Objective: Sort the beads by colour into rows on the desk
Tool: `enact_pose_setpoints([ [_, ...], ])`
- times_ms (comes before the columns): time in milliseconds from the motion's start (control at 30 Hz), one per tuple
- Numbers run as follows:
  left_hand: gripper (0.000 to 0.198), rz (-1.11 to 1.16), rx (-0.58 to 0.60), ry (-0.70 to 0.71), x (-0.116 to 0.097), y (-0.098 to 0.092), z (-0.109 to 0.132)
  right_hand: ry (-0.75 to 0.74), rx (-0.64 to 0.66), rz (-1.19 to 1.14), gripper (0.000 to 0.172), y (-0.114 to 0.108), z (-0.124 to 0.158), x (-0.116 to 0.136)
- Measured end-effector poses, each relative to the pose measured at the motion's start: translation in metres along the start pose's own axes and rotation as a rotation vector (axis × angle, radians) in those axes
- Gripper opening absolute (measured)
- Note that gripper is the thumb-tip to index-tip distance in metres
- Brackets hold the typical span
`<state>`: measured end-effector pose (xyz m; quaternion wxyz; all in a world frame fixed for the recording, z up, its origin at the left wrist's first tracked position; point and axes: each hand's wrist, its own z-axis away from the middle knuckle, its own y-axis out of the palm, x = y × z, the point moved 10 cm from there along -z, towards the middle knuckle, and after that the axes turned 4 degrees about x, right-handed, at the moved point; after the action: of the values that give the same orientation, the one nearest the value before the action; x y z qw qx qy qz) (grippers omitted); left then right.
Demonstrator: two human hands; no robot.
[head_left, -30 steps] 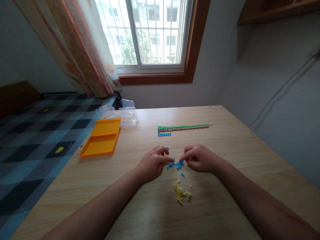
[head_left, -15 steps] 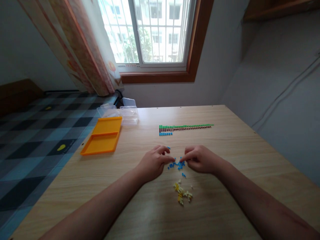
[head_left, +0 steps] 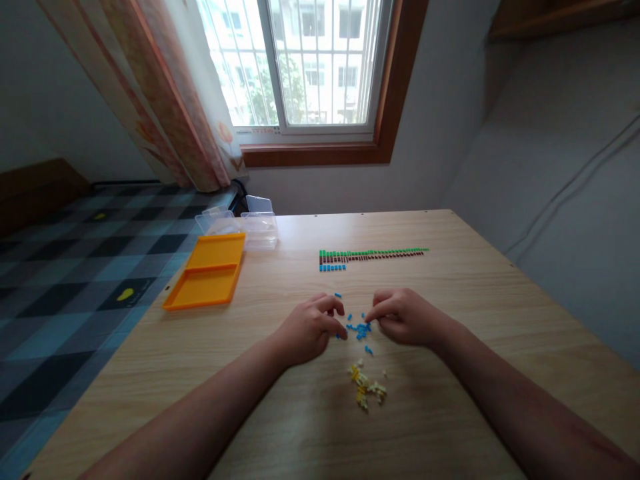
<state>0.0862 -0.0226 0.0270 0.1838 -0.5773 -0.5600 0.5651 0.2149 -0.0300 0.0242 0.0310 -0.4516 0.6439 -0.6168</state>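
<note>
A small heap of loose blue beads (head_left: pixel 358 329) lies on the wooden table (head_left: pixel 450 300) between my two hands. My left hand (head_left: pixel 307 328) rests on the table just left of the heap, fingers curled, its fingertips touching the beads at the heap's left edge. My right hand (head_left: pixel 403 316) sits just right of the heap with thumb and forefinger pinched together at the beads. Whether either hand holds a bead is too small to tell. One stray blue bead (head_left: pixel 338 295) lies above my left hand. A heap of yellow and cream beads (head_left: pixel 366 389) lies nearer to me.
Farther back lie neat rows of green, brown and a few blue beads (head_left: pixel 370 255). An orange two-part tray (head_left: pixel 207 279) and clear plastic boxes (head_left: pixel 250 227) stand at the table's left back corner. A window and curtain are behind; a checked floor is at the left.
My left hand has drawn its fingers back slightly from the blue heap and curled them more. The right hand stays at the heap. The camera has shifted a little.
</note>
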Motion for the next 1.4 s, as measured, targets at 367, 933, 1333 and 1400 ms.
enact_pose_setpoints([
  [367, 0.041, -0.007, -0.083, -0.020, -0.002, -0.007, 0.000, 0.036, 0.016, -0.030, 0.040, 0.000, 0.002, -0.003],
  [933, 0.040, -0.049, 0.071, 0.078, -0.027, 0.004, -0.003, -0.012, 0.173, -0.098, 0.040, 0.011, 0.001, 0.017],
  [1333, 0.029, 0.123, 0.139, 0.032, -0.019, 0.004, 0.000, 0.160, 0.108, -0.036, 0.035, -0.011, 0.006, -0.024],
  [1400, 0.029, 0.171, 0.153, 0.011, -0.015, 0.005, 0.000, 0.164, 0.052, -0.014, 0.035, -0.014, 0.006, -0.029],
])
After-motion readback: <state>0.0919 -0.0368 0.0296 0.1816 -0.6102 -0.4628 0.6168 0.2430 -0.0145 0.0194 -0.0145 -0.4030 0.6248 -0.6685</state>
